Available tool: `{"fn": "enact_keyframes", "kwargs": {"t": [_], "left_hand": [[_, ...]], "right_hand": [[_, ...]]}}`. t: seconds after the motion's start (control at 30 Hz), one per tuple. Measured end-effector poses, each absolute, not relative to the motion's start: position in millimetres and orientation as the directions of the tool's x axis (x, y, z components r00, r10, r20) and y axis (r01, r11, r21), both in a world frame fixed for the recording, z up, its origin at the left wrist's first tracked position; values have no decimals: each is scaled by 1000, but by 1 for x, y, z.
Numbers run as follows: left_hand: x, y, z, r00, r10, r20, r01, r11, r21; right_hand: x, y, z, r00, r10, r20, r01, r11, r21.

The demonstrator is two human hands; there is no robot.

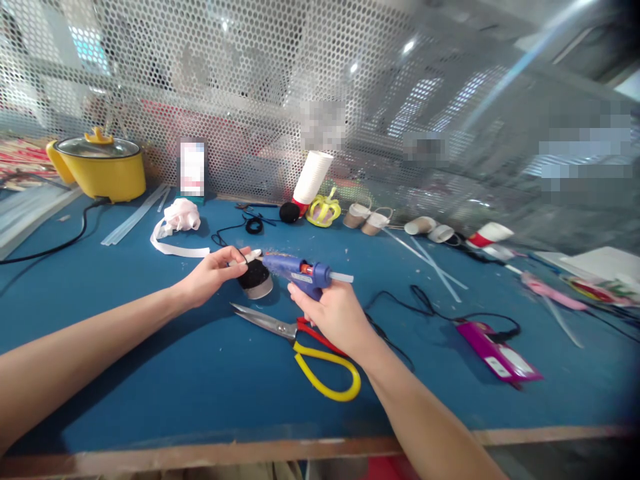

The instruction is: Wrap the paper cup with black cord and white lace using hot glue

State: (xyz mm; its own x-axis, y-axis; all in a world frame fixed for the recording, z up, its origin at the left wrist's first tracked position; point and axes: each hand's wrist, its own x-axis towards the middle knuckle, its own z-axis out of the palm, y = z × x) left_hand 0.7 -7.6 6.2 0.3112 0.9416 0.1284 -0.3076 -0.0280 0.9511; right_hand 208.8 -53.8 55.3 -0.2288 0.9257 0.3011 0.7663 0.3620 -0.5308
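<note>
My right hand (330,313) is wrapped round a blue hot glue gun (295,270), with a clear glue stick jutting from its back end. The nozzle points left, at the top of a small black-covered cup (255,275) with a pale lower band. My left hand (216,272) pinches the top edge of this cup, where a bit of white shows; a thin black cord runs up by the fingers. Below the hands lie scissors (285,328) with red and yellow handles, blades toward the left, partly under my right hand.
A yellow electric pot (107,170) stands at the back left, near a crumpled white ribbon (181,217) and a phone (193,170). Stacked paper cups (313,177), a yellow pumpkin-shaped piece (323,210) and small cups line the mesh panel. At right lies a purple power pack (497,353) with a black cable.
</note>
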Motion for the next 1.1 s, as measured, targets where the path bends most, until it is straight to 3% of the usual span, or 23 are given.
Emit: {"fn": "enact_keyframes", "kwargs": {"t": [1.1], "left_hand": [[0, -6, 5, 327, 934, 143, -310, -37, 950]], "right_hand": [[209, -55, 56, -247, 916, 316, 757, 386, -527]]}}
